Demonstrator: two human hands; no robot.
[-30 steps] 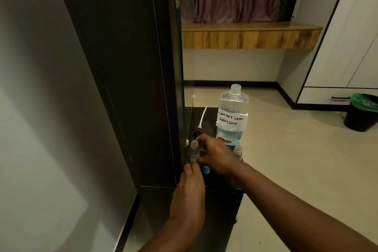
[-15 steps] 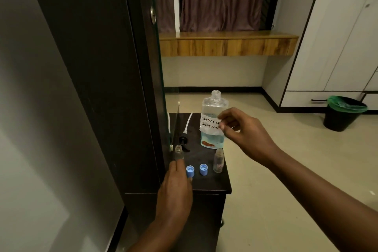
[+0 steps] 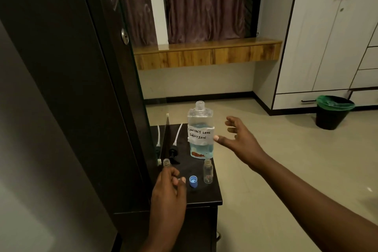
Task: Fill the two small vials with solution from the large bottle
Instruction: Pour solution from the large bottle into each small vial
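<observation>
R hand about to take the bottle; L hand on a vial.
Large bottle [image 3: 200,131] upright on table [image 3: 212,194], uncapped, at 9 o'clock of R hand [image 3: 238,139], fingers spread, thumb just touching label. L hand [image 3: 169,185] pinches vial [image 3: 166,163]; 2nd vial [image 3: 208,171] at 6 o'clock of bottle.

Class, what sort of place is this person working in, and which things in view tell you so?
Probably a bedroom at home: a tall white wardrobe, drawn curtains over a wooden ledge, and a lined bin on the tiled floor.
</observation>
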